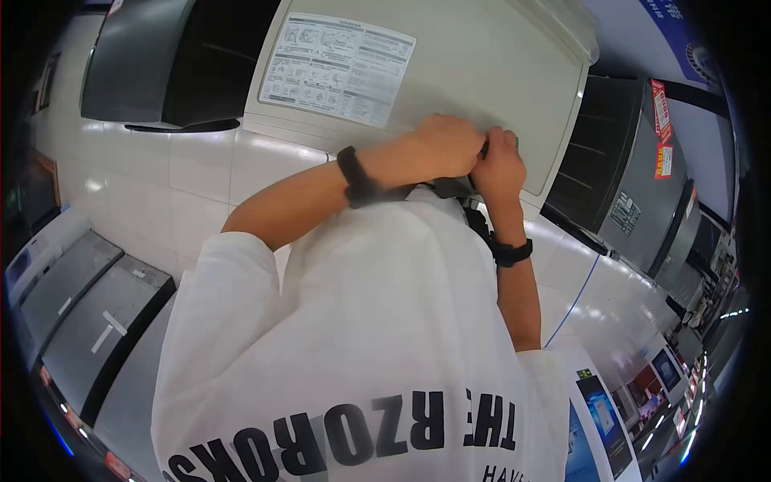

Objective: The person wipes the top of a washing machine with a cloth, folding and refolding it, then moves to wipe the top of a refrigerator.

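My left hand (451, 145) and my right hand (498, 167) meet close together in front of my chest, over the near edge of a large beige appliance panel (490, 72). The fingers of both are closed around something small and dark that lies mostly hidden between them. A black strap or piece of dark gear (454, 187) shows just below my hands, against my white shirt (369, 281). Each wrist wears a black band. A printed instruction sheet (337, 68) is stuck on the panel to the left of my hands.
Dark appliances stand on both sides of the beige one, a black one (209, 64) at left and a grey one (650, 169) with red labels at right. More grey units (104, 313) line the lower left. A blue cable (574, 304) runs across the tiled floor.
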Available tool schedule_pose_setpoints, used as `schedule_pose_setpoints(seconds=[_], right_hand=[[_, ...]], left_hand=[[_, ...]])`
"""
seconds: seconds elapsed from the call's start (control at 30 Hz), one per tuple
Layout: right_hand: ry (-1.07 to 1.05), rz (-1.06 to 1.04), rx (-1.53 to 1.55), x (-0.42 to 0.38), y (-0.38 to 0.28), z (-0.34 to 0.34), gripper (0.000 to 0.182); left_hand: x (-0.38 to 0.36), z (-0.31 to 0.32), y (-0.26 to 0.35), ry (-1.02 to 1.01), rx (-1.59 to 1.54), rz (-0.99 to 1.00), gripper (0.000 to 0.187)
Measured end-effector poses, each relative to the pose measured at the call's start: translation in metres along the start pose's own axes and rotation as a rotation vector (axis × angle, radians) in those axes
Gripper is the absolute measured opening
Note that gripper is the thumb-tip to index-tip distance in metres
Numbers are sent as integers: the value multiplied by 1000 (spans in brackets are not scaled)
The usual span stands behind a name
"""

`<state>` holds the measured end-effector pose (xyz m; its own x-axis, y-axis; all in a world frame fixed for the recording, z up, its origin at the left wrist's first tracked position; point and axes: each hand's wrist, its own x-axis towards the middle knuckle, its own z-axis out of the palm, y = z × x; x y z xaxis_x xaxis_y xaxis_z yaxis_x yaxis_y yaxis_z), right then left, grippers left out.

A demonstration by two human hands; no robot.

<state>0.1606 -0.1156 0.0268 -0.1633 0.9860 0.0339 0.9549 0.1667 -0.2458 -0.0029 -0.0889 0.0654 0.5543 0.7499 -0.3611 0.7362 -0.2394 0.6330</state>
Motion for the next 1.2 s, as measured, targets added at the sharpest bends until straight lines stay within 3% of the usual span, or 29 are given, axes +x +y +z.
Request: schedule_pose_setpoints(seconds=[0.23,0.37,0.47,0.63,0.8,1.0,1.2], right_hand=[[-28,-4,85,18,-36,7,26],[-49,67,165,22,-24,8,27],[-50,76,199,20,-2,0,28],[-66,150,216,13,28,-13,32],[21,86,239,4,58,-11,31],[19,104,252,-9,87,-21,30],[29,103,247,-24,110,-26,30]], left_hand=[[-10,-3,-32,251,296,4,33],[-6,1,-17,229,387,49,33],[5,22,-5,359,393,79,30],[20,22,22,263,297,79,33],[37,35,48,201,381,-10,37],[58,71,69,397,328,48,37],[68,80,85,415,319,33,41]])
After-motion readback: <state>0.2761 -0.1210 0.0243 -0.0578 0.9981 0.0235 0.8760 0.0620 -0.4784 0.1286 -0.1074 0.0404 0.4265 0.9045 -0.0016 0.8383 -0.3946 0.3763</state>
